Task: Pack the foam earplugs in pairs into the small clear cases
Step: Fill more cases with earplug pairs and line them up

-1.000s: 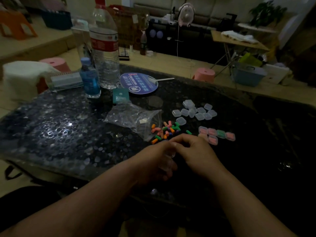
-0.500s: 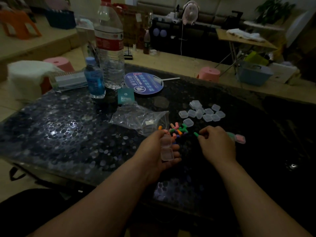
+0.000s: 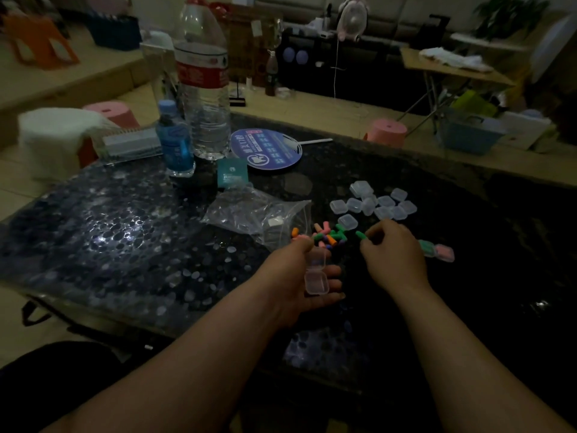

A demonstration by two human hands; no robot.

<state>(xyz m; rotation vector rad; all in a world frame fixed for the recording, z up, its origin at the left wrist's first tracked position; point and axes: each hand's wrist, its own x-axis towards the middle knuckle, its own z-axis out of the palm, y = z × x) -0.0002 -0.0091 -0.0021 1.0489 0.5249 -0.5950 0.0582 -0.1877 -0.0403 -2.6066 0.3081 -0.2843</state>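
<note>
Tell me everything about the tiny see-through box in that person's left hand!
The small clear plastic case is a squarish box with rounded corners, made of two shallow halves joined by a hinge in the middle. It is open, with one half nearer the person and the other farther away. It looks empty, though the dim light makes that uncertain. It lies on the fingers of the left hand, thumb at its far half, just short of the pile of coloured foam earplugs.

Dim home living room, dark sofa point(image 3: 390, 14) behind, glass coffee table point(image 3: 125, 245), pink plastic stools point(image 3: 387, 132)
</note>
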